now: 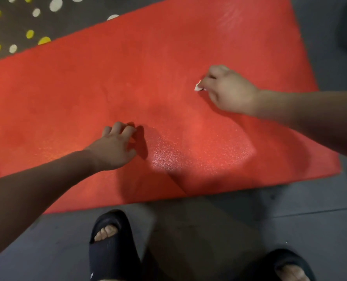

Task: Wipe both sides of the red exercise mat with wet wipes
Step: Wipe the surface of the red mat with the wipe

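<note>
One white crumpled wet wipe (198,87), pinched in the right hand (230,91)'s grip, touches the red foam mat (128,78); left hand (115,148) rests loosely spread.

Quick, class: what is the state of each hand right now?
Left hand: open, holding nothing.
Right hand: closed on a wipe.

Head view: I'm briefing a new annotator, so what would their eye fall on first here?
The red mat fills the middle, with a dotted rug at upper left. On it the right hand pinches a small white wipe; the left hand rests on the mat nearer the front edge.
</note>
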### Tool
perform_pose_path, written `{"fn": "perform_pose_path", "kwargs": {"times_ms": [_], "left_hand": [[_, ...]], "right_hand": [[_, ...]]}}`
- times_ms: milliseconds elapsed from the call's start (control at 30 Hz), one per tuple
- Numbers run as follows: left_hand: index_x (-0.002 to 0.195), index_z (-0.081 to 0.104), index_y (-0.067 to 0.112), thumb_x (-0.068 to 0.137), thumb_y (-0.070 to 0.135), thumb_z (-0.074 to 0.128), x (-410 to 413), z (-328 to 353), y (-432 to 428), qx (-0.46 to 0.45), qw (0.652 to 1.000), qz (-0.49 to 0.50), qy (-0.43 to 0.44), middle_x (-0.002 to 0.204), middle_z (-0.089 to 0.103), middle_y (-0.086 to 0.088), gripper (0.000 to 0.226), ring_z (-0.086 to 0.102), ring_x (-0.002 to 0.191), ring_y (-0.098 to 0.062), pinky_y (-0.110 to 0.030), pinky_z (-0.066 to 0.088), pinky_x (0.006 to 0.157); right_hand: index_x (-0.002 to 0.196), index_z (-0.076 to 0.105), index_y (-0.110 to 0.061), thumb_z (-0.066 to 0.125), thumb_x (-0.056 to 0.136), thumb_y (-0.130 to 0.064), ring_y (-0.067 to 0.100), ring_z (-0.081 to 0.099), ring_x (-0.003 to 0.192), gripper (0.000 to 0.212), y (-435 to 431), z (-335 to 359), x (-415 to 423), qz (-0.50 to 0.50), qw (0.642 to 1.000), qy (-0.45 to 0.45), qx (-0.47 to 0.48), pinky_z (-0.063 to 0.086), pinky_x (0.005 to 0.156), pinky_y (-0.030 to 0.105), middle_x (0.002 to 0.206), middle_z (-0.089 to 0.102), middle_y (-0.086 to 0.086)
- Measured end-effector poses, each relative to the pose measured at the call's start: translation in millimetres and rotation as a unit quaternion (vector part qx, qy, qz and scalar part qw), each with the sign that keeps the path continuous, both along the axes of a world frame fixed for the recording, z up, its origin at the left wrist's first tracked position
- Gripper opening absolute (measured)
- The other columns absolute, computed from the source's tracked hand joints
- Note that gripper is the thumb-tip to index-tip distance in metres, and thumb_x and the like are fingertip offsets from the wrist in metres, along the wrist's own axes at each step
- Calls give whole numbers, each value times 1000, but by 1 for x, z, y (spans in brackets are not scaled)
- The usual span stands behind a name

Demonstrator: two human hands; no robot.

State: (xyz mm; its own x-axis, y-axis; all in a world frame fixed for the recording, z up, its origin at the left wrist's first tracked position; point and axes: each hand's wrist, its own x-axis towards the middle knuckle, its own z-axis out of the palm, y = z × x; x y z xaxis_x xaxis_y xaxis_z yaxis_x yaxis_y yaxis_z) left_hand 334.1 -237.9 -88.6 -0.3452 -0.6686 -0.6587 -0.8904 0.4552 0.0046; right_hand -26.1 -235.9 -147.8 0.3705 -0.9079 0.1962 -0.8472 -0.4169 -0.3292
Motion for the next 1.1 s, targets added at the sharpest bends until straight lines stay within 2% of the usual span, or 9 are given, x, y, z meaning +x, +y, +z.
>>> {"fn": "perform_pose_path", "kwargs": {"times_ms": [167, 367, 433, 533, 667, 833, 967, 1033, 1100], "left_hand": [[156, 30, 24, 70, 62, 26, 14, 0, 2, 9, 1000, -14, 5, 156, 30, -10, 95, 36, 137, -41, -47, 29, 118], [162, 16, 30, 86, 47, 46, 20, 6, 7, 25, 1000, -17, 0, 165, 15, -6, 84, 27, 144, -40, -48, 27, 121], [162, 15, 33, 92, 42, 52, 22, 8, 4, 32, 999, -21, 1, 166, 14, -4, 80, 26, 145, -38, -48, 28, 121], [161, 16, 36, 82, 51, 42, 26, 11, 2, 41, 999, -17, -2, 166, 15, -2, 85, 27, 146, -36, -48, 30, 120], [162, 14, 34, 89, 44, 51, 30, 10, 3, 42, 999, -31, 5, 168, 12, -1, 82, 24, 148, -32, -44, 26, 123], [161, 17, 34, 91, 38, 57, 36, 3, 2, 24, 999, -34, 21, 165, 15, -2, 80, 24, 146, -32, -44, 28, 121], [160, 20, 30, 88, 43, 55, 31, 1, 8, 11, 999, -31, 21, 162, 18, -5, 81, 27, 140, -35, -50, 34, 117], [160, 17, 29, 90, 40, 59, 30, 0, 10, 4, 999, -35, 14, 162, 16, -4, 82, 26, 140, -34, -50, 35, 116], [160, 15, 31, 91, 41, 60, 31, -1, 11, 2, 999, -36, 14, 163, 13, -3, 83, 25, 141, -33, -50, 35, 116]], "right_hand": [[115, 61, -11, 47, 83, -11, 38, 56, 90, 35, 51, -2, 31, 22, 998, 13, 51, 52, 79, 48, 101, 52, 15], [102, 61, -20, 58, 87, -20, 21, 51, 93, 16, 90, 26, 85, 375, 918, 73, 103, 46, 84, 36, 98, 51, 2], [105, 64, -22, 59, 90, -18, 21, 53, 95, 16, 55, 23, 84, 320, 942, 71, 75, 49, 82, 37, 101, 53, 2], [111, 72, -15, 57, 89, -9, 37, 59, 101, 27, -10, 12, 60, 64, 996, 23, 60, 50, 87, 42, 103, 57, 14], [119, 69, -8, 52, 90, -1, 45, 58, 97, 35, -35, 7, 39, -103, 993, 12, 57, 48, 85, 44, 102, 55, 22], [122, 63, -9, 49, 96, -19, 34, 58, 91, 31, 50, 0, 89, 138, 988, 3, 73, 53, 79, 43, 104, 56, 13], [121, 63, -8, 59, 93, -16, 27, 54, 91, 28, 89, 11, 110, 384, 920, 44, 69, 51, 82, 40, 100, 56, 8], [114, 66, -10, 62, 95, -15, 27, 58, 88, 21, 65, 15, 108, 399, 914, 58, 39, 52, 77, 38, 98, 59, 8], [108, 67, -8, 57, 97, -16, 29, 60, 80, 16, 28, 11, 102, 295, 954, 54, 2, 50, 69, 36, 91, 59, 10]]}}
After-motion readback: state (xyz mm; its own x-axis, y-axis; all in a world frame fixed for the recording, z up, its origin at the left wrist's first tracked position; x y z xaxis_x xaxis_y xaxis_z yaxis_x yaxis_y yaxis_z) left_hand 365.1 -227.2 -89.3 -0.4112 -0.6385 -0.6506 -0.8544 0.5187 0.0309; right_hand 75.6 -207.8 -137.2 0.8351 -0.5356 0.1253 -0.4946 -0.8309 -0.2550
